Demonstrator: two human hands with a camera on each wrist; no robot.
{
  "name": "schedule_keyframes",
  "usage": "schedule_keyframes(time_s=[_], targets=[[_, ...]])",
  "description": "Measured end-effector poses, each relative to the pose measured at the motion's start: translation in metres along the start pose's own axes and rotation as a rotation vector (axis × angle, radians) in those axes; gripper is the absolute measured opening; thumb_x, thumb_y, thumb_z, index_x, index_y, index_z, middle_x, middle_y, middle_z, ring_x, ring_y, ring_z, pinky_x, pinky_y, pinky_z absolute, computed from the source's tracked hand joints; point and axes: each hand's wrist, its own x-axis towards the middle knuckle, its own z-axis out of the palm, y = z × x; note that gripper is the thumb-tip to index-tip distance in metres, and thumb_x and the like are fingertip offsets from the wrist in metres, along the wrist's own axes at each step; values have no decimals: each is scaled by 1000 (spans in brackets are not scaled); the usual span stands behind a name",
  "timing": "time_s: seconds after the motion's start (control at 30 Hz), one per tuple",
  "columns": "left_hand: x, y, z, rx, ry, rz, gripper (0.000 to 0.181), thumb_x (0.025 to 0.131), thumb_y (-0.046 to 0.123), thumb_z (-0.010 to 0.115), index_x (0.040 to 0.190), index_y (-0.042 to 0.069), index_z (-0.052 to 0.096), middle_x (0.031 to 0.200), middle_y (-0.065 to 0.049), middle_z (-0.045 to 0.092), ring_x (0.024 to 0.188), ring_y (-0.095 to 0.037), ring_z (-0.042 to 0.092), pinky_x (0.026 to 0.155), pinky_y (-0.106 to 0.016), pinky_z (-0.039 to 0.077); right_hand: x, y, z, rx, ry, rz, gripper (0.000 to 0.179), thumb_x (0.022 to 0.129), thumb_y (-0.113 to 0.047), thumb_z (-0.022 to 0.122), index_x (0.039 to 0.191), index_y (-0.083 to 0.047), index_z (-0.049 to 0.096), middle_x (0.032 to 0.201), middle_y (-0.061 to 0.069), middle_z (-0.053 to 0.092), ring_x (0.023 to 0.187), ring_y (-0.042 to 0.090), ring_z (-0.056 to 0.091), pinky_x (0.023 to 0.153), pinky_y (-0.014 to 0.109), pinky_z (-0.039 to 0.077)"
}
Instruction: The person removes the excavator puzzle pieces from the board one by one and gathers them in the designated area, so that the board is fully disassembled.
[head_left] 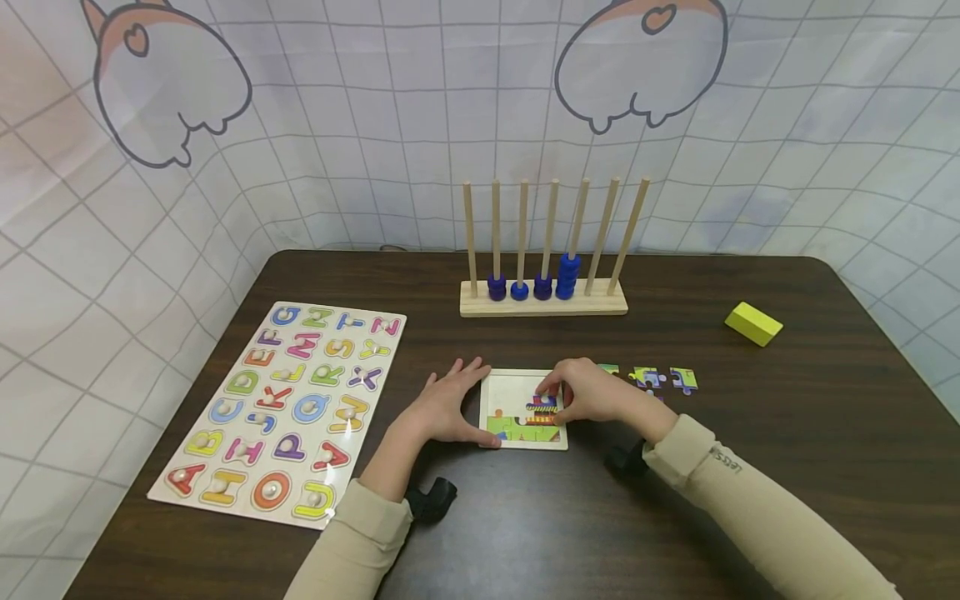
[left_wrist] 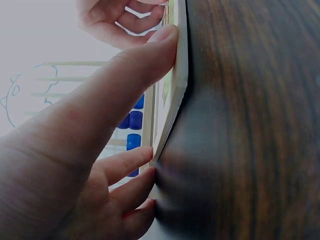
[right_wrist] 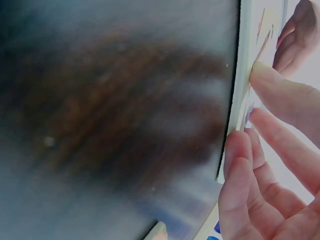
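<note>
A small square puzzle board (head_left: 517, 382) with a pale raised rim lies in front of me. Green pieces (head_left: 517, 429) fill its lower row, and a piece with purple and yellow stripes (head_left: 542, 406) sits at the right. My left hand (head_left: 442, 408) is spread along the board's left side, thumb on the near left corner and fingertips at the far left corner. At the right side, my right hand (head_left: 588, 393) pinches a jigsaw piece (head_left: 551, 402) between thumb and fingers, low over the board. Its fingers hide much of that piece.
Several loose jigsaw pieces (head_left: 683, 380) lie right of the board, partly behind my right hand. A letter board (head_left: 288, 408) with knobbed letters lies left. Behind stands a wooden bead rack (head_left: 543, 307) with blue and purple beads. A yellow block (head_left: 753, 324) lies at far right.
</note>
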Motion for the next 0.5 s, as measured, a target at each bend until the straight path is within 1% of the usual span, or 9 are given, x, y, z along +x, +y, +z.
schedule_keyframes(time_s=[0.27,0.5], targets=[[0,1,0,2,-5,-3,103,60,50,80,143,15,31,150,-3,21,138,-25,10,108,-53,7,-1,-1,0,12,10,0,30,70,-9,78,98,-2,69,77,3,54,59,9,45,51,22,41],[-1,0,-1,-2,-2,-4,103,60,50,81,144,15,31,150,-2,21,138,-24,10,108,-53,7,0,-3,-1,21,15,24,30,71,-8,78,99,-4,69,78,3,54,62,10,46,53,22,41]])
